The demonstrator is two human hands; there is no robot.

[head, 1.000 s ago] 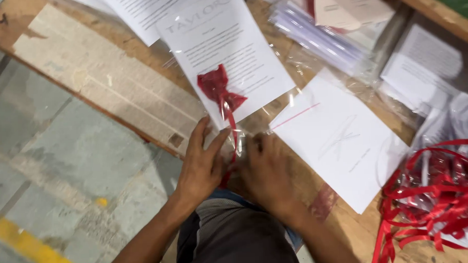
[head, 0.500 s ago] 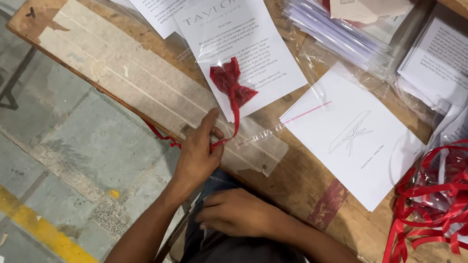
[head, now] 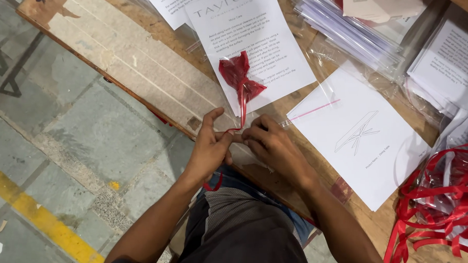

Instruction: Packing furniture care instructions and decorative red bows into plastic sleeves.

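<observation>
Head view shows our left hand [head: 209, 148] and right hand [head: 270, 146] pinching one red ribbon [head: 241, 102]. One red bow [head: 239, 76] lies at twelve o'clock on one printed sheet [head: 251, 40].

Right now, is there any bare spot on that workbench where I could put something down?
Yes: the pale, paint-smeared strip along the near edge, left of the printed sheet bearing the red bow, is bare. The right side is crowded: clear bags, a drawing sheet, and tangled red ribbon. Both hands, left and right, fill the middle edge.
</observation>
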